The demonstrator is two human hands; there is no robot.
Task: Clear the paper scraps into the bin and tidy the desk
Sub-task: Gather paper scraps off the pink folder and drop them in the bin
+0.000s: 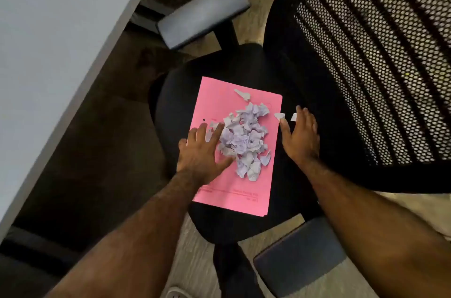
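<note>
A pile of crumpled white paper scraps (pixel 246 139) lies on a pink folder (pixel 231 190) that rests flat on the black seat of an office chair (pixel 244 66). My left hand (pixel 203 151) lies flat on the folder with fingers spread, touching the pile's left edge. My right hand (pixel 300 136) is flat and open on the seat just right of the folder. Two small loose scraps (pixel 280 116) lie by its fingertips, and one more scrap (pixel 242 94) sits apart near the folder's top. No bin is in view.
The chair's mesh backrest (pixel 366 53) rises at the right. Grey armrests stand at the upper left (pixel 202 14) and lower right (pixel 300 253). A white desk (pixel 48 41) fills the left side. A white power strip (pixel 175 294) lies on the floor below.
</note>
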